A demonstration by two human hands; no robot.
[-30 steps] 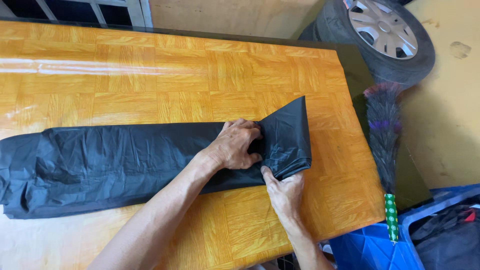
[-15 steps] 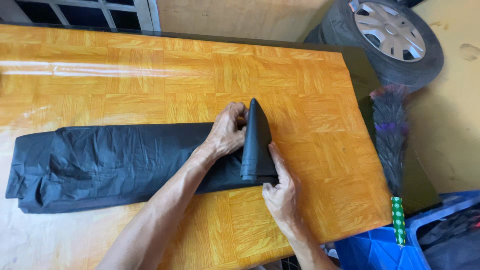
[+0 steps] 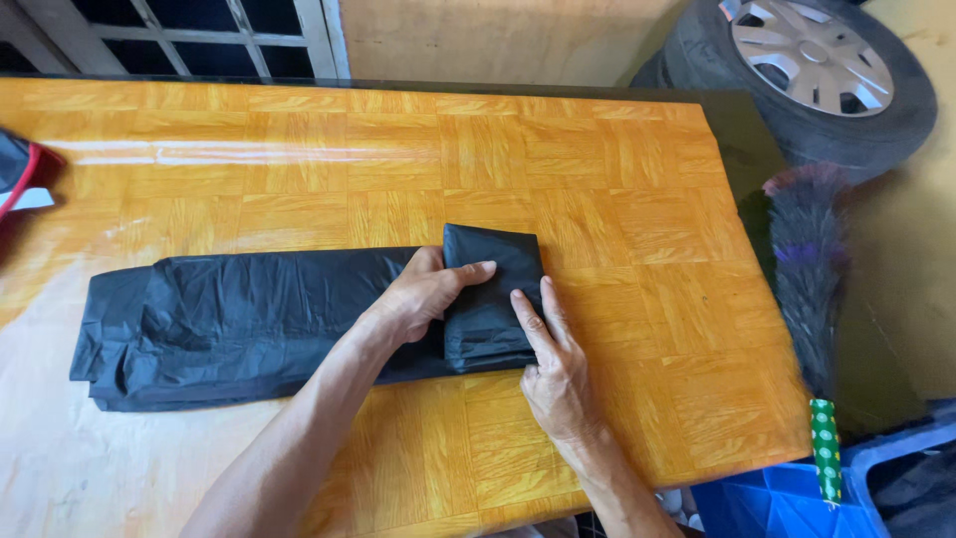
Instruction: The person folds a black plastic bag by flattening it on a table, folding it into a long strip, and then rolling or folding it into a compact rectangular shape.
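Hands press flat, gripping nothing: left hand (image 3: 428, 294) and right hand (image 3: 554, 371) both lie open-fingered on the folded end of the black bag (image 3: 249, 324), stretched lengthwise near the table's (image 3: 617, 179) front edge.

One long black plastic bag (image 3: 269, 324), flattened into a strip with one end folded over, lies on one orange wood-patterned desk (image 3: 398, 159). Two bare hands rest on the fold: one left hand (image 3: 423, 297) and one right hand (image 3: 558, 374). Beyond the desk's far corner leans one black rubber tyre with a silver hubcap (image 3: 812, 70). One feather duster with dark purple plumes and a green patterned handle (image 3: 812, 299) stands at the desk's right edge. One blue plastic crate (image 3: 787, 498) sits below it. One red-and-black object (image 3: 20, 174), partly cut off, shows at the left edge.
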